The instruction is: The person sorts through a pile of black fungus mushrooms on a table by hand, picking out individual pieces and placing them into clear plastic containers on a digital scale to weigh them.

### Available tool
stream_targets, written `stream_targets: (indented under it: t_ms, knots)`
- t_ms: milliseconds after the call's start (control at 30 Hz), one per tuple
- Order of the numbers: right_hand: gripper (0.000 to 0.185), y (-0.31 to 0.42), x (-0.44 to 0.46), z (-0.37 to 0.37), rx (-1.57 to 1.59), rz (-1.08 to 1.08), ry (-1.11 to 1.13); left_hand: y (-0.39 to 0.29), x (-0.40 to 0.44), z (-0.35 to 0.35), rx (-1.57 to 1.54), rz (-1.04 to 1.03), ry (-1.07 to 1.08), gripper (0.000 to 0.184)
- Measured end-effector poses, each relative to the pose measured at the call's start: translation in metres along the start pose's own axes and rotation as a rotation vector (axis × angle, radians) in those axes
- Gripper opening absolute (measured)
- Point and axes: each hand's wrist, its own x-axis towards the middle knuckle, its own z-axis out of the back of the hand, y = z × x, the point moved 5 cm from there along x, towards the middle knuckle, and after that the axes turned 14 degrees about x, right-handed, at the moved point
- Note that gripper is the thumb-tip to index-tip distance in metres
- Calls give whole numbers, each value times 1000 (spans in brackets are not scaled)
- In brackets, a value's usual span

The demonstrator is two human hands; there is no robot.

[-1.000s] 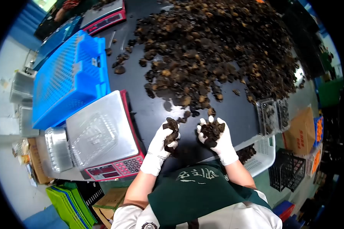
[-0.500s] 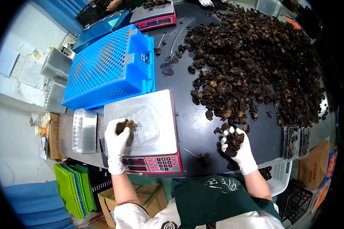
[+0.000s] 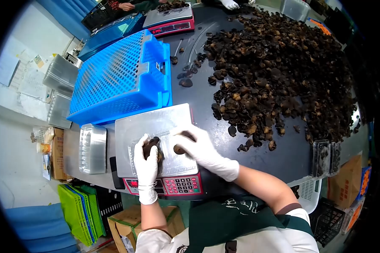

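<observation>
Both my hands wear white gloves and are over the weighing scale [image 3: 126, 124], which has a steel plate and a red keypad front. My left hand [image 3: 146, 168] closes around dark wood ear mushrooms [image 3: 149, 146] at a clear plastic tray [image 3: 169, 166] on the plate. Just right of it, my right hand [image 3: 200, 149] has curled fingers around more wood ear mushrooms [image 3: 179, 149]; its palm hides part of them. The hands partly cover the tray. A large heap of wood ear mushrooms [image 3: 278, 71] spreads across the dark table [image 3: 223, 168].
An upturned blue basket [image 3: 109, 80] stands behind the scale. Stacked clear trays [image 3: 93, 147] are at its left. Filled clear boxes [image 3: 321, 158] sit at the table's right edge. Across the table are a second scale [image 3: 169, 27] and a co-worker's gloved hands [image 3: 230, 4].
My right hand has moved left from the heap's near edge to the scale, carrying wood ear mushrooms. My left hand has shifted a little right and nearer to me, still holding its pieces.
</observation>
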Motion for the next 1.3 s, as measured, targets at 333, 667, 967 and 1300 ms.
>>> stream_targets:
  t_ms: [333,667,967,1300]
  knots:
    - [31,13,-6,18,-173,114,-3,42,-4,11,-9,36,-47,40]
    - [13,10,-154,176,-774,126,-418,18,-14,33,93,-166,-283,41]
    - [39,-56,-233,166,-1251,-192,-193,-115,-88,-77,100,-699,580,35]
    - [22,-20,-169,177,-1114,396,-441,-55,-148,-176,490,-947,612,21]
